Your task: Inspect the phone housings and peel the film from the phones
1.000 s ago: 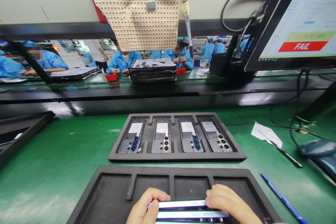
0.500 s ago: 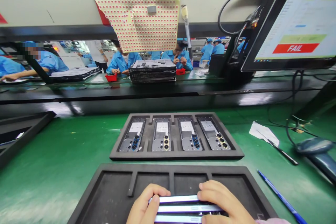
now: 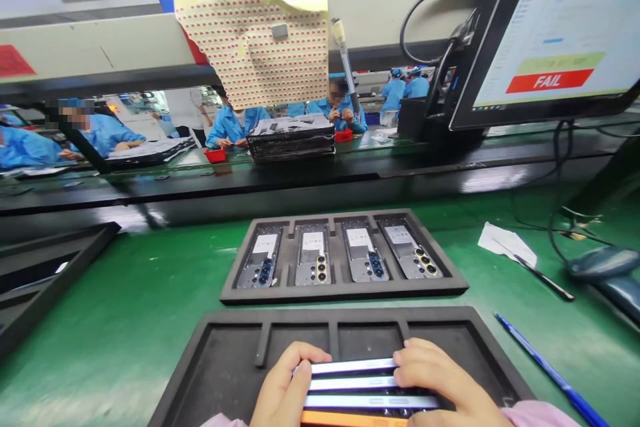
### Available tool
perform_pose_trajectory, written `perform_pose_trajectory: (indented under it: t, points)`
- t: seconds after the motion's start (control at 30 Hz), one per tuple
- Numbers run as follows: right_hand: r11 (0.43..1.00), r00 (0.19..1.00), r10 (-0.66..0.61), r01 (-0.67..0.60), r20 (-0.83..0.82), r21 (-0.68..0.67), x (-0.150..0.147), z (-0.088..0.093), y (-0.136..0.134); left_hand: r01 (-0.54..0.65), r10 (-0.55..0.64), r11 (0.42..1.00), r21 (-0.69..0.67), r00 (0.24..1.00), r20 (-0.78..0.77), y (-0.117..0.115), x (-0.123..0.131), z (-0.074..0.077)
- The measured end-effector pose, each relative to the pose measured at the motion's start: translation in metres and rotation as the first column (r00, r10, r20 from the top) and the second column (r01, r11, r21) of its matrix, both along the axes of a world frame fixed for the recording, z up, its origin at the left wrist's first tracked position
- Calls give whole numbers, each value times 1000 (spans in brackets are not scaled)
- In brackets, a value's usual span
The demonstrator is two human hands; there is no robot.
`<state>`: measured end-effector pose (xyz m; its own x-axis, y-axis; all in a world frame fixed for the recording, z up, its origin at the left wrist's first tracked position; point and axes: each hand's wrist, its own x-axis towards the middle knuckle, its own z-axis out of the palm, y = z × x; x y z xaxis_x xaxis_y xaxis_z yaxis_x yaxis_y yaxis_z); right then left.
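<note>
Between my two hands is a row of phones [image 3: 353, 383] standing on their long edges, several with pale blue sides and an orange one [image 3: 350, 419] closest to me. My left hand [image 3: 285, 383] is closed on their left ends, thumb and fingers pressed to the sides. Wrapped round the right ends is my right hand [image 3: 445, 380]. They are above the near black foam tray [image 3: 225, 363], whose visible compartments hold nothing. Beyond it, a second foam tray [image 3: 345, 297] holds phones without back covers, each with a white label and camera rings in blue or gold.
A monitor [image 3: 555, 40] showing FAIL stands at upper right. On the right of the green bench [image 3: 165, 293] lie a blue pen [image 3: 550, 367], a black-handled tool [image 3: 545, 278], white paper [image 3: 505, 243] and a scanner [image 3: 607, 273]. Another tray [image 3: 55, 273] sits left. Co-workers in blue sit beyond.
The view has shifted and tilted slightly. The orange phone has come into sight at the near side of the row. Both hands keep their hold on the phones.
</note>
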<state>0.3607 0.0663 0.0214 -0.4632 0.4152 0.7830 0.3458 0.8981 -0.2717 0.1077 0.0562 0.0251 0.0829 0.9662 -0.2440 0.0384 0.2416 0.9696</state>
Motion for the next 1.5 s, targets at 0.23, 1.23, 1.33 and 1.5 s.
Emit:
perform_pose_trajectory:
  t: [0.23,1.23,1.33,1.5]
  points:
    - [999,998,-12,15,56,-52,-4,13,-1,-16,16,1000,7,1000,6,-2,4,6]
    - [940,946,-216,135,241,313,-10,-11,4,7,-9,999,32,998,63,-1,2,-4]
    - [941,937,-213,120,276,317,-11,-14,5,22,-23,999,25,999,42,-3,2,-5]
    - [915,936,-259,158,239,371,-15,-7,3,39,-39,999,13,999,36,-2,1,-5]
